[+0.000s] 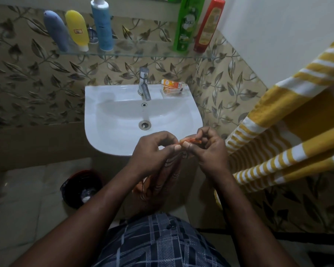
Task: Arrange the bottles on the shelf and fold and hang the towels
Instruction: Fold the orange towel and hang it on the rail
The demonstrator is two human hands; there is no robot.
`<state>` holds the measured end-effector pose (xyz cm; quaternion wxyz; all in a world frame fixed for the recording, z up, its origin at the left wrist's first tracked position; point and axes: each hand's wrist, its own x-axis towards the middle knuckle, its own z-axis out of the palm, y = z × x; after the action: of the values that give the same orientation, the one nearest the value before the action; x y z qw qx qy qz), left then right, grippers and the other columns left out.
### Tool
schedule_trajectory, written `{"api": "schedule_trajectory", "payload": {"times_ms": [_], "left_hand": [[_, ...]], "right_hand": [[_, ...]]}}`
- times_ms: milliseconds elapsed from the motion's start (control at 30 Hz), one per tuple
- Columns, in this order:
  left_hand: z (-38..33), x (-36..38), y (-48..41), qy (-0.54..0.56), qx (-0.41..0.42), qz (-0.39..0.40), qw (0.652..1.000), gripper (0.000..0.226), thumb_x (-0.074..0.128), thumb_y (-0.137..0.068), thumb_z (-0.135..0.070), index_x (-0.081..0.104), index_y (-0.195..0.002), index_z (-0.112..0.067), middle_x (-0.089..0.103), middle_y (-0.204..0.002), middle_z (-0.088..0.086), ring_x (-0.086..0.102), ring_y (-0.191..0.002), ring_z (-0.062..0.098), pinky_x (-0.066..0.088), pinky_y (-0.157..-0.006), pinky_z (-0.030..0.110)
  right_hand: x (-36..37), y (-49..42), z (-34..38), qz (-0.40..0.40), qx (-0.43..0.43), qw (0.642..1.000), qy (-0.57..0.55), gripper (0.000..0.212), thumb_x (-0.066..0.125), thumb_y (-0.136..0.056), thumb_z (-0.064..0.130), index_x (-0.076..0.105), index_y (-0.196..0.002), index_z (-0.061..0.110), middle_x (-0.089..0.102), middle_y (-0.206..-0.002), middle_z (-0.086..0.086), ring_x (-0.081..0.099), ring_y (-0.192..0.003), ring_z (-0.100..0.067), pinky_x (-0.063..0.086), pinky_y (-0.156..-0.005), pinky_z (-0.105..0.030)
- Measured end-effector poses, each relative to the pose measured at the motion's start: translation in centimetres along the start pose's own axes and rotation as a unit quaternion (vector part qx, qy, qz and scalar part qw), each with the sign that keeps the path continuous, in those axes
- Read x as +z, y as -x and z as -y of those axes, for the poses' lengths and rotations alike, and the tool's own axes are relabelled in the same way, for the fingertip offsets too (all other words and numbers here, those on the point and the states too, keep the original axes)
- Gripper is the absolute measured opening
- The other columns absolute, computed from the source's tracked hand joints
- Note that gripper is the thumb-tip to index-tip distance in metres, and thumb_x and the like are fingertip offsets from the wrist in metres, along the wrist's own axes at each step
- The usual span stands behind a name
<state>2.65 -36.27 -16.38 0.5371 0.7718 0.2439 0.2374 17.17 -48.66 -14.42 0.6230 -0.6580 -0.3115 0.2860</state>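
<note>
Pinching a small orange scrap [191,141] between thumbs and fingertips, the left hand [154,151] and right hand [208,151] are meeting just above the front rim of the sink [108,132], probably so that any bits are dropping into the basin. I cannot tell what the scrap is. Right of the sink, the striped towel [289,116] is hanging in loose drapes, not yet folded. Above the sink, beyond the tap [144,83], the bottles [102,26] are standing on the glass shelf [143,53], three towards its left end and two at its right. Some are resting cap-down, likely to keep their contents near the opening.
</note>
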Motion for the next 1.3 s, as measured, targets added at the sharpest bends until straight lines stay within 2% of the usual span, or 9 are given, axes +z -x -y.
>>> {"api": "schedule_trajectory", "payload": {"times_ms": [167,333,433,600,767,933,1033,1167,1300], "left_hand": [[-1.5,1.7,-1.0,0.008,0.008,-0.039,0.999,0.008,0.075,-0.087,-0.033,0.075,-0.085,-0.025,0.076,-0.083,-0.01,0.073,-0.082,0.008,0.06,-0.078,0.035],[-2.2,2.3,-1.6,0.006,0.008,-0.035,0.999,0.008,0.074,-0.088,-0.032,0.077,-0.088,-0.024,0.076,-0.082,-0.01,0.074,-0.08,0.01,0.061,-0.077,0.04],[-2.4,2.2,-1.5,0.002,-0.002,-0.012,1.0,0.012,0.072,-0.09,-0.03,0.079,-0.095,-0.022,0.078,-0.087,-0.009,0.075,-0.086,0.01,0.062,-0.081,0.041],[-2.5,1.8,-0.6,-0.035,0.015,-0.011,0.999,0.017,0.075,-0.09,-0.023,0.072,-0.106,-0.024,0.076,-0.097,-0.012,0.073,-0.093,0.006,0.061,-0.086,0.035],[-2.1,1.9,0.2,-0.146,-0.001,-0.086,0.986,0.025,0.077,-0.082,-0.028,0.061,-0.1,-0.033,0.068,-0.09,-0.014,0.067,-0.075,0.004,0.057,-0.069,0.033],[-1.4,1.5,0.0,-0.25,0.0,-0.184,0.951,0.018,0.071,-0.081,-0.025,0.063,-0.097,-0.026,0.062,-0.091,-0.011,0.06,-0.073,0.013,0.045,-0.063,0.029],[-0.2,0.4,-0.3,-0.277,-0.043,-0.165,0.946,0.014,0.069,-0.085,-0.022,0.064,-0.099,-0.024,0.068,-0.093,-0.005,0.063,-0.08,0.02,0.043,-0.067,0.031],[2.6,-0.9,0.3,-0.246,-0.172,-0.078,0.951,0.012,0.065,-0.086,-0.03,0.069,-0.097,-0.029,0.076,-0.095,-0.005,0.071,-0.087,0.022,0.058,-0.078,0.038],[4.5,-1.1,0.9,-0.196,-0.193,-0.105,0.956,0.007,0.067,-0.095,-0.026,0.068,-0.088,-0.024,0.073,-0.088,-0.004,0.067,-0.088,0.023,0.048,-0.073,0.033]], "right_hand": [[-1.7,-0.8,0.1,-0.009,-0.026,0.999,-0.021,0.032,0.079,-0.085,-0.005,0.059,-0.093,0.018,0.077,-0.092,-0.016,0.073,-0.081,-0.026,0.06,-0.079,-0.044],[-3.6,-1.2,0.0,0.071,0.02,0.997,0.014,0.026,0.084,-0.087,0.01,0.075,-0.111,0.014,0.078,-0.102,-0.009,0.073,-0.095,-0.021,0.059,-0.085,-0.036],[-4.1,-1.5,0.5,0.08,0.007,0.996,0.049,0.013,0.083,-0.086,0.008,0.076,-0.096,0.012,0.077,-0.093,-0.005,0.073,-0.088,-0.017,0.059,-0.078,-0.03],[-3.7,-2.0,1.1,0.045,-0.017,0.997,0.061,0.023,0.081,-0.086,0.001,0.072,-0.085,0.022,0.075,-0.083,0.004,0.072,-0.079,-0.011,0.058,-0.071,-0.025],[-3.0,-2.5,2.7,0.024,-0.051,0.998,0.034,0.022,0.08,-0.086,-0.002,0.07,-0.087,0.018,0.073,-0.082,0.003,0.071,-0.075,-0.009,0.057,-0.067,-0.022],[-2.5,-2.9,4.3,0.04,-0.091,0.995,0.017,0.019,0.079,-0.086,-0.004,0.071,-0.089,0.013,0.073,-0.084,-0.001,0.071,-0.078,-0.012,0.058,-0.071,-0.023],[-3.1,-3.3,5.0,0.043,-0.103,0.994,0.017,0.018,0.077,-0.086,-0.007,0.071,-0.09,0.009,0.072,-0.081,0.005,0.07,-0.077,-0.008,0.057,-0.07,-0.02],[-4.5,-4.1,5.9,0.017,-0.102,0.995,-0.009,0.019,0.075,-0.087,-0.007,0.07,-0.09,0.011,0.07,-0.081,0.0,0.068,-0.074,-0.008,0.056,-0.066,-0.019],[-5.0,-4.4,6.2,-0.009,-0.103,0.994,-0.022,0.018,0.074,-0.089,-0.008,0.069,-0.092,0.008,0.068,-0.082,-0.008,0.066,-0.068,-0.008,0.053,-0.062,-0.018]]}}
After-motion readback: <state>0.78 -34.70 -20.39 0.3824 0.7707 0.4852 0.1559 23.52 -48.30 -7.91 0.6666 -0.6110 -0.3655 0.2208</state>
